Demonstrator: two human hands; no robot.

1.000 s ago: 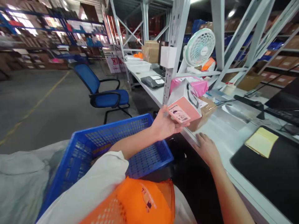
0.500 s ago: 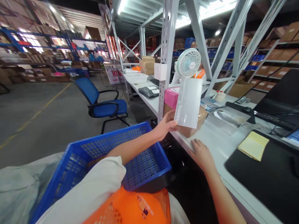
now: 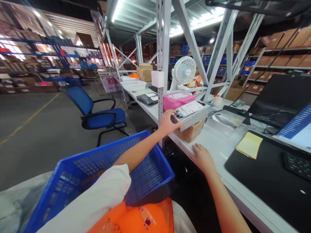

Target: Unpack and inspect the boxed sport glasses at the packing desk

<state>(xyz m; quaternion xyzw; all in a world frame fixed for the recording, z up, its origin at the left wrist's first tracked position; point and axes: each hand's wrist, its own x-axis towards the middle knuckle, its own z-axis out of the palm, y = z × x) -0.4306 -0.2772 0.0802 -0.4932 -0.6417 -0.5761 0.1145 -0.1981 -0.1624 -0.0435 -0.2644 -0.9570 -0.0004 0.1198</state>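
My left hand [image 3: 168, 123] grips the near left end of a flat whitish-grey box [image 3: 194, 120], thumb at its front. A printed label with black marks shows on the box's upper face. It lies over a brown cardboard box [image 3: 191, 132] at the table's edge; whether the two touch is hard to tell. Just behind is a pink parcel [image 3: 176, 101] with a white label. My right hand [image 3: 203, 159] rests on the edge of the white table [image 3: 216, 142], fingers stretched out and holding nothing.
Below my left arm stands a blue plastic crate [image 3: 91, 161]. A steel rack post [image 3: 163, 42] rises beside the parcels, with a small fan [image 3: 185, 70] behind. Rightward are a yellow notepad [image 3: 249, 144], a black mat [image 3: 252, 181] and a keyboard [image 3: 297, 165]. A blue chair [image 3: 104, 115] stands leftward.
The whitish box has tipped from upright to nearly flat, lower over the cardboard box, turning its label into view. My right hand stays at the table edge. The view has swung slightly right.
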